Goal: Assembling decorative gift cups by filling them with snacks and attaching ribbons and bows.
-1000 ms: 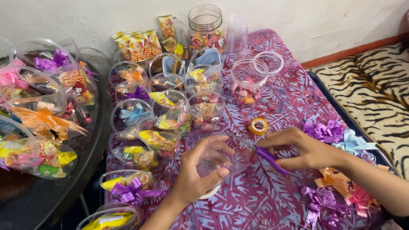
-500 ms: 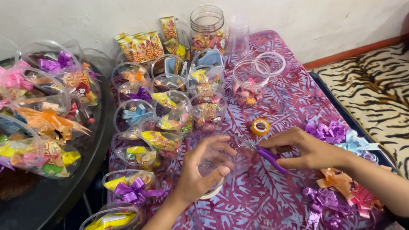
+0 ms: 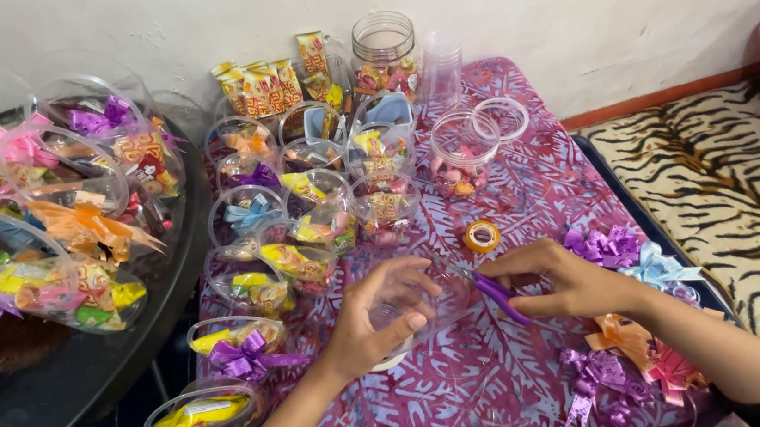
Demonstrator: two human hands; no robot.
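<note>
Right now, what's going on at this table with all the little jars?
A person is holding a clear plastic jar on its side with the left hand, while the right hand presses a purple ribbon against it. They work over a purple patterned cloth. Behind stand sweet-filled jars, a tape roll lies nearby, and spare ribbon bows sit to the right.

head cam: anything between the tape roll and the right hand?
Nothing: only bare patterned cloth between the tape roll and the right hand in the head view.
</note>
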